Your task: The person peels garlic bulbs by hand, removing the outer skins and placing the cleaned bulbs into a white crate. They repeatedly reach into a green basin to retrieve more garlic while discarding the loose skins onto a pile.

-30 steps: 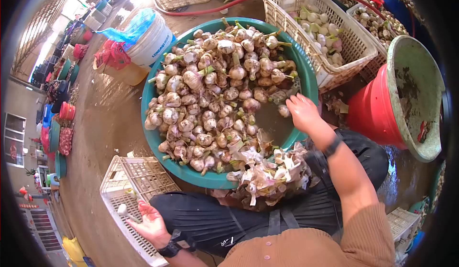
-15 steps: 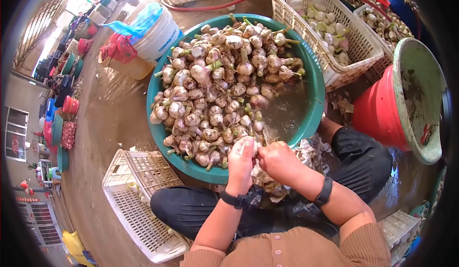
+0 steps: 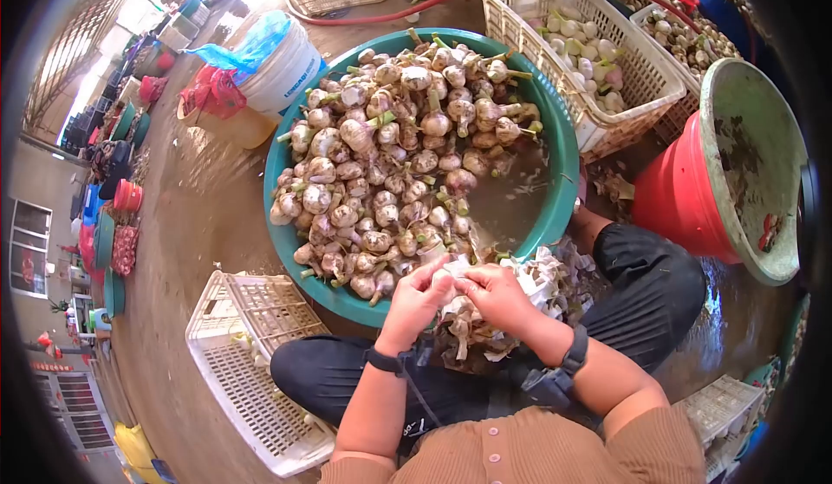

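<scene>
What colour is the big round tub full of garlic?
The tub is teal green, showing best in the head view, the only one here.

Showing teal green on the round tub (image 3: 563,156); mottling off-white with muddy brown and faint purple on the garlic bulbs (image 3: 381,168). Gleaming creamy white on the cleaner bulbs (image 3: 588,58), repeating slotted cream on the crate (image 3: 641,92). Paling to papery white and tan on the skins (image 3: 550,276). Running red along the hose (image 3: 381,20), brighter red over the bucket (image 3: 676,194), dark-smeared pale green inside the basin (image 3: 771,142). Ribbing the shirt (image 3: 520,445) brown, blackening the trousers (image 3: 654,276).
</scene>
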Available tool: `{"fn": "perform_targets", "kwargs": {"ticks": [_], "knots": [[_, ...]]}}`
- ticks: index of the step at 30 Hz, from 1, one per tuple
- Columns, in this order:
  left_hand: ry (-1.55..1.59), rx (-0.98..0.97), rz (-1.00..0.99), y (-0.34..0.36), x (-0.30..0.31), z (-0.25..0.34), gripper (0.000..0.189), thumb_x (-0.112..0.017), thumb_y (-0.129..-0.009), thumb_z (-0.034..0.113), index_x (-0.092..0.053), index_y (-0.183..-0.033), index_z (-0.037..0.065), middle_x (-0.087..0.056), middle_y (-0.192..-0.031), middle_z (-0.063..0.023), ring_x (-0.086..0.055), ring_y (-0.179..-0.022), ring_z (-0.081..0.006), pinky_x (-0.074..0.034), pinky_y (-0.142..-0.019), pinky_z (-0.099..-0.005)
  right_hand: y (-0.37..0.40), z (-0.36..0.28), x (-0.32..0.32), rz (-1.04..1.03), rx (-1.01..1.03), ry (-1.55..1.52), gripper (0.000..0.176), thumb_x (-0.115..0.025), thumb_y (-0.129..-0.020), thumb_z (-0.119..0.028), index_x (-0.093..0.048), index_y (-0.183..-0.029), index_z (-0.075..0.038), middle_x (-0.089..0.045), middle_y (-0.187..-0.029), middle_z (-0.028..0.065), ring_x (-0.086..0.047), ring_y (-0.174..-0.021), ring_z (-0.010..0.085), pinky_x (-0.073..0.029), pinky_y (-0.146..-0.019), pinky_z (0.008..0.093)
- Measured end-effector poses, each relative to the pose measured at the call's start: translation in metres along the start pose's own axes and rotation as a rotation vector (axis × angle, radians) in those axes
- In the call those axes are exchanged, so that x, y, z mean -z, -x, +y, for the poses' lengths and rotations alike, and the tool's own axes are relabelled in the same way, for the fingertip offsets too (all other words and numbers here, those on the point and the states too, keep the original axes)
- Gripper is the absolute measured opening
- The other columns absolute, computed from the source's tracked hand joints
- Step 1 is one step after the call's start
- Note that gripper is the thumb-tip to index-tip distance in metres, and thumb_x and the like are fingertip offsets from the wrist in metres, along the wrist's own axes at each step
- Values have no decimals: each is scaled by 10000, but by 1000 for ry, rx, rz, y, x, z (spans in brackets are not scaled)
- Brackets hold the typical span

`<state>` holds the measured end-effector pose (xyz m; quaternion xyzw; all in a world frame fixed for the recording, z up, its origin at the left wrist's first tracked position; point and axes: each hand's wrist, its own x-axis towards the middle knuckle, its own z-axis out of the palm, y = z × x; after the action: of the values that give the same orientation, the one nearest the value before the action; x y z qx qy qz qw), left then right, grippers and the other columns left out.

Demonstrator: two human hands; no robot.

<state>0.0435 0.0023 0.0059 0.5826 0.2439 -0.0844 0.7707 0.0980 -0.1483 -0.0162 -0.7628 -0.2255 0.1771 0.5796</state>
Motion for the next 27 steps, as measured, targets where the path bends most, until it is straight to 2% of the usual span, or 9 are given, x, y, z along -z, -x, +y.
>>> {"fn": "perform_targets", "kwargs": {"ticks": [2, 3, 6, 11, 14, 19, 21, 23, 27], "knots": [[-429, -22, -25, 5, -5, 2, 407, -622, -750, 12, -563, -1153, 5, -606, -1064, -83, -563, -985, -170, -414, -892, -302, 0, 9, -1, 89, 172, 188, 243, -534, -893, -221, -640, -834, -11, -594, -692, 3, -508, -607, 80, -412, -529, 250], [-430, -19, -29, 9, -10, 1, 407, -622, -750, 12, -563, -1153, 5, -606, -1064, -83, -563, -985, -170, -414, -892, -302, -3, 15, -2, 49, -163, -141, 236, -539, -892, -210, -642, -826, -8, -598, -685, 9, -512, -610, 82, -414, -543, 249], [-1200, -896, 65, 14, -17, 2, 353, -612, -671, -45, -615, -1020, 7, -575, -1126, -172, -519, -1085, -324, -394, -938, -380, -14, 22, 6, -74, -674, -744, 215, -525, -901, -176, -636, -821, -9, -614, -729, 24, -524, -642, 76, -425, -589, 231], [-689, -784, 161, 14, -24, -19, 228, -577, -750, -66, -603, -965, 6, -570, -1143, -168, -566, -1027, -290, -452, -887, -361, -3, -4, 1, 27, -543, -1002, 223, -499, -915, -170, -622, -862, 9, -613, -803, 18, -532, -690, 84, -436, -631, 236], [759, -92, 319, 13, -11, -15, 155, -536, -890, 129, -554, -1020, 46, -623, -925, -59, -611, -853, -151, -518, -785, -289, 30, -18, 31, -108, -71, -269, 191, -517, -887, -136, -620, -917, 23, -632, -829, 81, -579, -776, 161, -453, -747, 287], [925, 145, 306, 14, 18, -13, 270, -569, -861, 329, -574, -957, 77, -628, -867, -33, -612, -756, -116, -524, -636, -240, 57, -5, 83, 235, -297, -286, 124, -566, -835, -97, -640, -820, 2, -616, -734, 71, -561, -656, 172, -449, -613, 327], [858, 168, 306, 14, 20, -10, 322, -558, -858, 388, -579, -946, 79, -629, -830, -31, -609, -713, -109, -509, -578, -222, 47, -5, 107, 63, -68, 802, 240, -611, -808, -175, -619, -978, -6, -620, -927, 152, -584, -827, 248, -458, -739, 377], [627, 76, 374, 8, 18, -9, 439, -509, -854, 490, -586, -934, 66, -627, -765, -31, -586, -638, -100, -465, -516, -210, 40, -13, 81, 274, 75, 1046, 507, -646, -769, -244, -498, -1187, 1, -502, -1199, 217, -505, -1061, 335, -398, -902, 419], [456, -125, 118, 9, -25, -2, 702, -355, -851, 622, -460, -1171, 6, -590, -954, -70, -593, -808, -162, -492, -680, -293, -3, -12, 20, 0, -725, -832, 549, -447, -907, -424, -374, -1275, -22, -537, -1124, 160, -591, -879, 240, -505, -730, 340]]}}
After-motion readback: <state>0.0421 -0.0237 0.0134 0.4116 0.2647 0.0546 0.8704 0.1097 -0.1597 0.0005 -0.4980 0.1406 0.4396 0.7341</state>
